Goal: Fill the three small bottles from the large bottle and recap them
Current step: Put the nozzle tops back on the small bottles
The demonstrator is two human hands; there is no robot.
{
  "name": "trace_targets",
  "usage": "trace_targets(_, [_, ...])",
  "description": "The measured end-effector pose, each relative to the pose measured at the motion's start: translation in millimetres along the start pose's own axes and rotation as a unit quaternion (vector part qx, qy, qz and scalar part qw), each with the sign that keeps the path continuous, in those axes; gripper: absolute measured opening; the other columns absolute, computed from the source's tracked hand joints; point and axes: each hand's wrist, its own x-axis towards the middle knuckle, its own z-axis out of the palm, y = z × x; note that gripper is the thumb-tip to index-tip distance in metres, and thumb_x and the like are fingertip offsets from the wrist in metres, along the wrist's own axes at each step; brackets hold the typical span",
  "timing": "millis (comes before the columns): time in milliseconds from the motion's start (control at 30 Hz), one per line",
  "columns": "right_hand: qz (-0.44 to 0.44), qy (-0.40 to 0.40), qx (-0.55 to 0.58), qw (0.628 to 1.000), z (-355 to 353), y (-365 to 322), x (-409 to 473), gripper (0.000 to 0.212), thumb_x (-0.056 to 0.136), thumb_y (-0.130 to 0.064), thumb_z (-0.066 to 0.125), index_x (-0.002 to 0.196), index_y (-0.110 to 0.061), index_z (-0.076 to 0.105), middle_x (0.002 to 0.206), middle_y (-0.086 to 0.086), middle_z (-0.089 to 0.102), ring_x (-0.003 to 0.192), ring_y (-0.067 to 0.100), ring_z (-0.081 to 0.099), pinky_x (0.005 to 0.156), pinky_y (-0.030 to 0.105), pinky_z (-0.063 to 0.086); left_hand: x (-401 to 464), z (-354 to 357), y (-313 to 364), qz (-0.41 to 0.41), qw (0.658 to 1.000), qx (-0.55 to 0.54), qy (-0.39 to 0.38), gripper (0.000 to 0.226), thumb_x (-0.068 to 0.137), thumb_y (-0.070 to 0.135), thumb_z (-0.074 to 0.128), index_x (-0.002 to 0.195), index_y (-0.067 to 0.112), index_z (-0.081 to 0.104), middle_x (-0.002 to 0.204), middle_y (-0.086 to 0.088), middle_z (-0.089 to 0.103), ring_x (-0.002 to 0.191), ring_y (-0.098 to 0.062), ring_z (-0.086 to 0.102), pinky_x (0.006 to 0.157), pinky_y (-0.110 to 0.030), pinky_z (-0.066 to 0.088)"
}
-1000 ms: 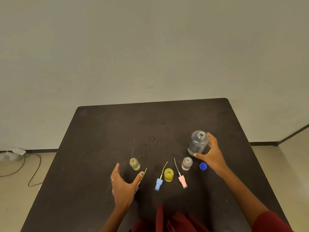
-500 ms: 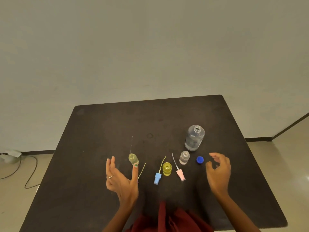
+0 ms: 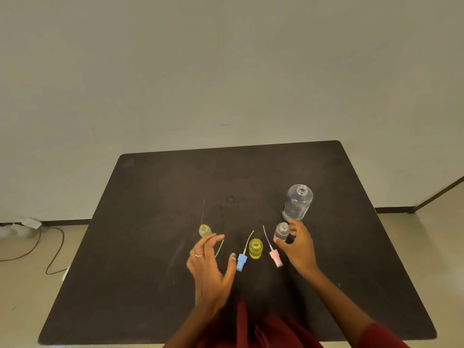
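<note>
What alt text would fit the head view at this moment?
Seen from above, a person's right hand closes its thumb and fingers around a small clear bottle on a dark table, while the left hand hovers open. A large clear bottle, two small yellowish bottles and loose spray caps stand nearby, all uncapped.

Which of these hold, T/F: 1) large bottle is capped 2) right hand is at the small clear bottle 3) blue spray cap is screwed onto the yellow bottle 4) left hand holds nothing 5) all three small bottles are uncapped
1) False. The large clear bottle stands with its neck open.
2) True. The right hand has its fingers around the small clear bottle.
3) False. The blue spray cap lies on the table beside the yellow bottle.
4) True. The left hand is open over the table, near the pale green bottle.
5) True. All three necks are open; a pink spray cap also lies loose.
</note>
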Motion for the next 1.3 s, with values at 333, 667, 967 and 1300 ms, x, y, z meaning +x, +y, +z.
trace_targets(333, [0.007,0.043,-0.001,0.999,0.5,-0.3,-1.2,0.041,0.074,-0.008,0.077,0.113,-0.01,0.061,0.106,0.004,0.067,0.097,0.017,0.063,0.087,0.037,0.052,2.4,13.9,5.4,-0.026,0.976,-0.121,-0.176,0.044,0.085,0.017,0.063,0.106,0.053,0.048,0.104,0.025,0.056,0.098,-0.002,0.06,0.077,-0.013,0.049])
trace_targets(667, [-0.078,0.063,0.021,0.995,-17.4,-52.2,-18.1,0.032,0.07,-0.016,0.081,0.096,-0.024,0.063,0.091,-0.009,0.068,0.082,0.004,0.065,0.069,0.017,0.05,34.5,36.6,40.2,-0.008,0.956,-0.156,-0.25,0.061,0.085,0.019,0.069,0.132,0.046,0.04,0.133,0.02,0.05,0.12,0.003,0.05,0.1,-0.021,0.044])
trace_targets(967, [-0.143,0.022,0.023,0.989,-19.9,-100.2,-34.1,0.03,0.069,-0.019,0.081,0.095,-0.024,0.066,0.086,-0.012,0.068,0.08,0.002,0.065,0.069,0.014,0.051,55.5,29.7,63.5,0.001,0.954,-0.238,-0.184,0.054,0.083,-0.003,0.064,0.126,0.029,0.055,0.116,0.016,0.064,0.11,-0.002,0.063,0.094,-0.014,0.048])
trace_targets(1300, [-0.063,-0.048,0.052,0.995,-43.1,-107.9,-26.6,0.053,0.072,-0.062,0.065,0.116,-0.038,0.051,0.097,-0.016,0.061,0.09,-0.006,0.059,0.069,0.012,0.042,56.6,6.7,59.1,-0.055,0.946,-0.294,-0.129,0.04,0.079,0.009,0.076,0.114,0.022,0.064,0.101,0.009,0.073,0.095,-0.005,0.07,0.086,-0.024,0.055])
